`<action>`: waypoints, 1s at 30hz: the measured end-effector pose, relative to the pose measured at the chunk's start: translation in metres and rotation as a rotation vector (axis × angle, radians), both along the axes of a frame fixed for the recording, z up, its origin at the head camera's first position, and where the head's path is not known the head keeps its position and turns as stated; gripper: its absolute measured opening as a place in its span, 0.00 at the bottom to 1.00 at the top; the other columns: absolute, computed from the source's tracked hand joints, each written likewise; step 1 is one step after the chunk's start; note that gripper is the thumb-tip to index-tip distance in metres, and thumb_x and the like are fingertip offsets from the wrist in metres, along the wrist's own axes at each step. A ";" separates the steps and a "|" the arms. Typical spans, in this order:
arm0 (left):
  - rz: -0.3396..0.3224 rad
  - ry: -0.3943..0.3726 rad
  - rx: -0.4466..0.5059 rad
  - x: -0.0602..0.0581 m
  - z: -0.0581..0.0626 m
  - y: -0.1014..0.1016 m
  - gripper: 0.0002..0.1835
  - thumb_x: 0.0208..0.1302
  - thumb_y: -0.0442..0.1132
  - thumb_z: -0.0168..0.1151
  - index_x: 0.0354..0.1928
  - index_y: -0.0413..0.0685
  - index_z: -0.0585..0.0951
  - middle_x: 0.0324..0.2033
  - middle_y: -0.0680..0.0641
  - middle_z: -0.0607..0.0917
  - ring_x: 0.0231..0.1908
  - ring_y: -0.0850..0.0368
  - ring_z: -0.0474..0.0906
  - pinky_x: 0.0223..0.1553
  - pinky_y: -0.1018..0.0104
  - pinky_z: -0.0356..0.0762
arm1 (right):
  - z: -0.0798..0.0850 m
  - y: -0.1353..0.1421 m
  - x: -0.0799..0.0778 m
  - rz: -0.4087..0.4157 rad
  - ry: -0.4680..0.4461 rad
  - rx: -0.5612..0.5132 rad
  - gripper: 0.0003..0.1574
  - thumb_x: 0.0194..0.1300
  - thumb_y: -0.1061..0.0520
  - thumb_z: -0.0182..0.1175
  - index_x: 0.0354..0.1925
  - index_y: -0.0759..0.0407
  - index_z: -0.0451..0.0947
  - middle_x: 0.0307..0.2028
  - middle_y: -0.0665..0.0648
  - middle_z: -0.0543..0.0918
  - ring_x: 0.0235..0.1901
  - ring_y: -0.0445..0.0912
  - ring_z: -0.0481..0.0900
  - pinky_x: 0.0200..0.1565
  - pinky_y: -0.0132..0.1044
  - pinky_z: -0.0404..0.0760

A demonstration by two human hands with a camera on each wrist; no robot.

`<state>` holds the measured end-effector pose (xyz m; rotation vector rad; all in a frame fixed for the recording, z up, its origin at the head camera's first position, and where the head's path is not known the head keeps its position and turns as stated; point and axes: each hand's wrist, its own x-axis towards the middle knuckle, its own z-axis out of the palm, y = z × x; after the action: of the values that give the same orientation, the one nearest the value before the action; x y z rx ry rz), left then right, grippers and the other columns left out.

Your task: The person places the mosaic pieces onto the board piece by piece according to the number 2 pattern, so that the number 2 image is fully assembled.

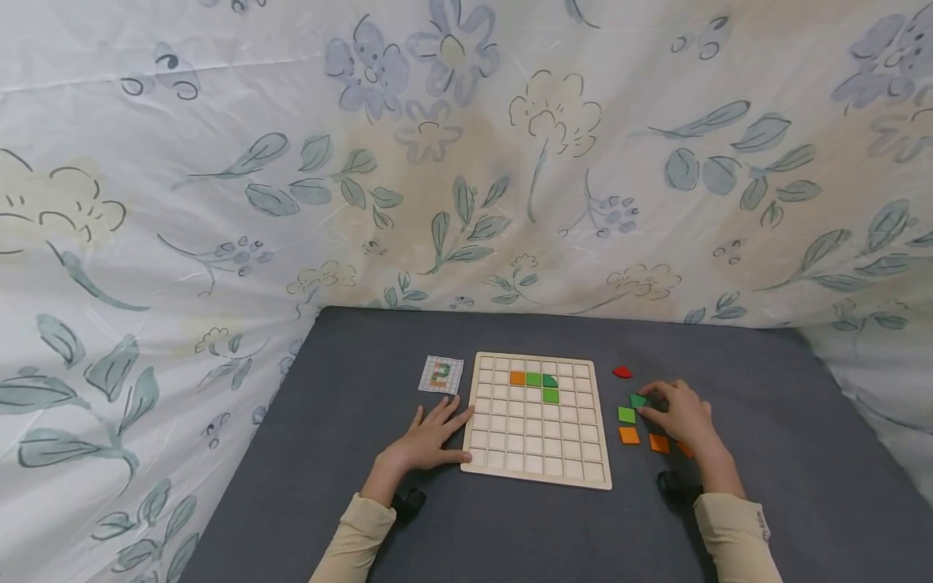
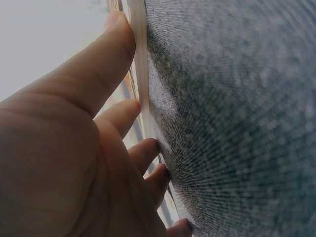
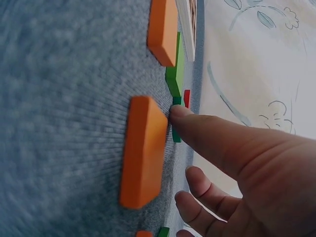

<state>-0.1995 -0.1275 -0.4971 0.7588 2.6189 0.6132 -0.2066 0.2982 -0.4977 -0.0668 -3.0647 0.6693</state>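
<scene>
A wooden grid board [image 1: 514,444] lies on the dark cloth. An orange square tile [image 1: 517,378], two light green squares, one of them this tile [image 1: 551,395], and a dark green rounded tile [image 1: 550,380] sit in its upper cells. My left hand [image 1: 430,441] lies spread, thumb and fingertips against the board's left edge; the left wrist view shows this edge [image 2: 141,74] close up. Right of the board, my right hand [image 1: 681,411] pinches a dark green tile [image 1: 637,401] between thumb and index finger, with the tile low at the cloth. The fingers hide part of it.
A pattern card [image 1: 440,375] lies left of the board. Around my right hand are a red tile [image 1: 623,372], a light green square [image 1: 626,414] and several orange tiles [image 1: 629,436]. A floral curtain [image 1: 466,162] hangs behind the table.
</scene>
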 end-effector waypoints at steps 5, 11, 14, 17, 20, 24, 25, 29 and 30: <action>-0.003 0.002 0.011 0.001 -0.001 0.000 0.42 0.60 0.58 0.58 0.72 0.53 0.54 0.71 0.41 0.49 0.71 0.42 0.39 0.64 0.34 0.33 | -0.001 0.001 0.001 0.034 0.039 -0.004 0.18 0.57 0.54 0.65 0.46 0.58 0.79 0.37 0.63 0.71 0.34 0.54 0.70 0.32 0.45 0.57; -0.004 0.000 0.017 0.001 0.001 0.000 0.42 0.60 0.58 0.58 0.72 0.54 0.54 0.71 0.41 0.49 0.71 0.42 0.39 0.64 0.33 0.33 | -0.003 0.003 0.001 0.058 0.068 -0.004 0.15 0.57 0.55 0.66 0.44 0.56 0.80 0.36 0.62 0.71 0.33 0.53 0.69 0.31 0.43 0.57; -0.003 0.001 0.018 0.001 0.001 0.000 0.42 0.59 0.58 0.58 0.72 0.53 0.54 0.71 0.41 0.49 0.71 0.42 0.39 0.64 0.33 0.33 | -0.005 0.005 0.000 0.056 0.061 -0.001 0.14 0.57 0.54 0.66 0.43 0.56 0.80 0.35 0.61 0.71 0.33 0.53 0.69 0.31 0.44 0.57; -0.001 -0.002 0.018 0.001 0.001 0.000 0.42 0.60 0.58 0.58 0.72 0.54 0.54 0.72 0.41 0.49 0.71 0.42 0.39 0.64 0.33 0.33 | -0.007 0.006 -0.002 0.050 0.054 0.006 0.15 0.57 0.53 0.66 0.42 0.56 0.80 0.35 0.61 0.70 0.33 0.53 0.69 0.31 0.44 0.57; 0.002 -0.007 0.016 0.001 0.000 0.000 0.42 0.60 0.58 0.58 0.72 0.55 0.54 0.72 0.42 0.48 0.71 0.43 0.39 0.65 0.34 0.33 | -0.008 0.007 -0.002 0.047 0.053 0.012 0.15 0.57 0.52 0.66 0.42 0.56 0.79 0.35 0.62 0.71 0.34 0.54 0.69 0.31 0.45 0.57; 0.001 -0.009 0.014 0.001 0.000 0.000 0.42 0.60 0.57 0.58 0.72 0.54 0.54 0.72 0.42 0.49 0.71 0.43 0.39 0.65 0.34 0.33 | -0.007 0.007 -0.002 0.052 0.064 0.011 0.16 0.57 0.51 0.65 0.43 0.56 0.79 0.36 0.62 0.71 0.34 0.53 0.69 0.31 0.45 0.57; 0.001 -0.009 0.013 0.001 0.001 0.000 0.42 0.60 0.57 0.58 0.72 0.54 0.54 0.72 0.41 0.48 0.71 0.43 0.39 0.64 0.34 0.33 | -0.006 0.007 -0.002 0.052 0.067 0.009 0.16 0.57 0.51 0.65 0.43 0.56 0.79 0.36 0.62 0.71 0.34 0.53 0.69 0.32 0.45 0.57; 0.000 -0.011 0.017 0.001 0.002 0.000 0.42 0.60 0.57 0.59 0.72 0.54 0.54 0.72 0.41 0.49 0.71 0.42 0.39 0.64 0.33 0.33 | -0.002 0.005 -0.001 0.059 0.085 0.007 0.16 0.58 0.51 0.65 0.43 0.57 0.79 0.36 0.62 0.71 0.33 0.53 0.69 0.32 0.46 0.58; 0.000 -0.011 0.011 0.001 0.002 0.000 0.42 0.60 0.57 0.58 0.72 0.54 0.54 0.72 0.41 0.48 0.71 0.43 0.39 0.64 0.33 0.33 | -0.001 0.004 -0.001 0.063 0.090 0.005 0.16 0.58 0.51 0.65 0.43 0.57 0.79 0.37 0.62 0.71 0.34 0.53 0.69 0.32 0.47 0.58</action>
<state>-0.1990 -0.1273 -0.4952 0.7567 2.6079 0.6306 -0.2073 0.3022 -0.4990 0.0586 -2.9932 0.6480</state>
